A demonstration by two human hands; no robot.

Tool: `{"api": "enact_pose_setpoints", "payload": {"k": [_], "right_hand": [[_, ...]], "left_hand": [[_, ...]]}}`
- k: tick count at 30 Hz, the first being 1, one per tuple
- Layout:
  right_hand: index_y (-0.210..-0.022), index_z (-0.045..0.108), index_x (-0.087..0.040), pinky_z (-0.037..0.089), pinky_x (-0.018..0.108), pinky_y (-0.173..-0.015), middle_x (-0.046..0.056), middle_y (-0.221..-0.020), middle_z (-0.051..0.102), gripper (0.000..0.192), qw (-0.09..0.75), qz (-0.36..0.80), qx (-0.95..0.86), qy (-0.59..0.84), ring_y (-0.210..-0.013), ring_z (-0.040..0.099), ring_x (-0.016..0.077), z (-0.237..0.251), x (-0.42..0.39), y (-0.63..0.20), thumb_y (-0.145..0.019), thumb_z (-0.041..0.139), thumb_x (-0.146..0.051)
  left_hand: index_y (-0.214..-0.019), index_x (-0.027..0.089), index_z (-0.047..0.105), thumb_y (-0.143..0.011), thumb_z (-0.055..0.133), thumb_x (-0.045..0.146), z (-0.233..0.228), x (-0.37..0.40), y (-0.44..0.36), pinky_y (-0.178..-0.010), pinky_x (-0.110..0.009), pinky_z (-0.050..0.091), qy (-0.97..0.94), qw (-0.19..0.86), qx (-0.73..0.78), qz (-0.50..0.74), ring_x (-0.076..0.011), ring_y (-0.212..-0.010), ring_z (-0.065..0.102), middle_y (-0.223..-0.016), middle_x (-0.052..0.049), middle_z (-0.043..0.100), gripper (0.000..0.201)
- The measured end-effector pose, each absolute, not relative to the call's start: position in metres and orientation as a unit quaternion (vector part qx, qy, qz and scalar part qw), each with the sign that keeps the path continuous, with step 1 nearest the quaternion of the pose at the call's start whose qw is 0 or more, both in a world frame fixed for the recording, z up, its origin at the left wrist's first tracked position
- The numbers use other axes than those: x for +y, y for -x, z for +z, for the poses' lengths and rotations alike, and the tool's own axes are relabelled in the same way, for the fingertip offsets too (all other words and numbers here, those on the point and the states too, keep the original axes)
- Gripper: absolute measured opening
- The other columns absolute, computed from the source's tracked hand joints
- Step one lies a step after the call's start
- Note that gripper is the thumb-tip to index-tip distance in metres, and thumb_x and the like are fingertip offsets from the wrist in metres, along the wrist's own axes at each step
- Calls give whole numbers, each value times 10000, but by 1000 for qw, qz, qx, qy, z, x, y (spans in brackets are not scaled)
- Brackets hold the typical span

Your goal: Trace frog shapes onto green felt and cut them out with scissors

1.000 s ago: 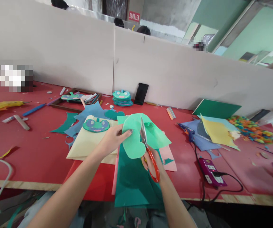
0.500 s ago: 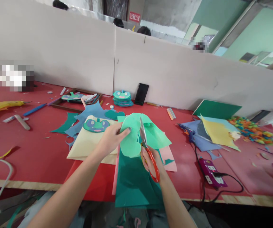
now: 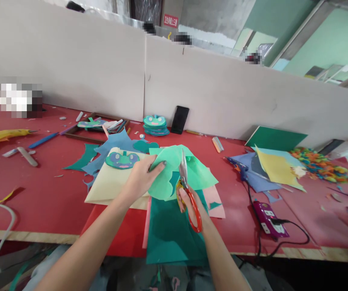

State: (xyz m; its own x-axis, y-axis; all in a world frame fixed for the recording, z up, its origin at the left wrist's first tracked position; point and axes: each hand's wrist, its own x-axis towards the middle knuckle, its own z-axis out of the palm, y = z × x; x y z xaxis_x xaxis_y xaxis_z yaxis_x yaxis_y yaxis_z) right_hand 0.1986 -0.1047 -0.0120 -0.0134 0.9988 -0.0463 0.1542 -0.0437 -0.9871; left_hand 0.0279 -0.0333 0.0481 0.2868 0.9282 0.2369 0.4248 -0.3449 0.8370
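Nearest the table edge lies a dark green sheet (image 3: 170, 230), and everything else is placed from it. Just above its far end the right hand (image 3: 192, 204) is closed through the red handles of the scissors (image 3: 187, 190), blades pointing away and biting into a light green cutout (image 3: 164, 178). Left of the blades, the left hand (image 3: 140, 178) pinches that cutout between thumb and fingers, holding it raised over the sheet. The fingertips sit close to the blades, so a quick snip could nick them; the thin paper could also buckle and tear off the line. Farther left rests a cream sheet (image 3: 107, 186) bearing a frog face (image 3: 122, 159); beyond, a phone (image 3: 180, 119) leans on the partition (image 3: 222, 93).
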Motion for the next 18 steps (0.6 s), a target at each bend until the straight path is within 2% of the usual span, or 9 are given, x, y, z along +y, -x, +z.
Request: {"api": "enact_pose_setpoints", "payload": {"k": [5, 10, 18], "right_hand": [[-856, 463, -198, 328, 230, -399, -62, -564, 349, 398, 444, 469, -535, 544, -422, 342, 81, -14, -106, -201, -833, 407, -592], [-781, 438, -210, 307, 232, -383, -61, -543, 349, 385, 455, 465, -530, 545, -394, 329, 76, -13, -107, -201, -828, 425, -592], [-777, 410, -212, 260, 219, -361, -72, -525, 316, 407, 445, 487, -520, 542, -378, 283, 60, -8, -109, -200, -820, 428, -617]], "left_hand": [[-741, 178, 526, -842, 434, 398, 46, -35, -30, -559, -237, 375, -742, 341, 455, 355, -123, -628, 497, -687, 18, 540, 259], [-744, 178, 526, -845, 434, 402, 46, -35, -29, -562, -236, 373, -742, 346, 452, 354, -119, -630, 491, -697, 20, 537, 263], [-733, 182, 525, -837, 440, 422, 49, -35, -27, -572, -236, 384, -731, 380, 439, 357, -125, -643, 497, -684, 23, 528, 275]]}}
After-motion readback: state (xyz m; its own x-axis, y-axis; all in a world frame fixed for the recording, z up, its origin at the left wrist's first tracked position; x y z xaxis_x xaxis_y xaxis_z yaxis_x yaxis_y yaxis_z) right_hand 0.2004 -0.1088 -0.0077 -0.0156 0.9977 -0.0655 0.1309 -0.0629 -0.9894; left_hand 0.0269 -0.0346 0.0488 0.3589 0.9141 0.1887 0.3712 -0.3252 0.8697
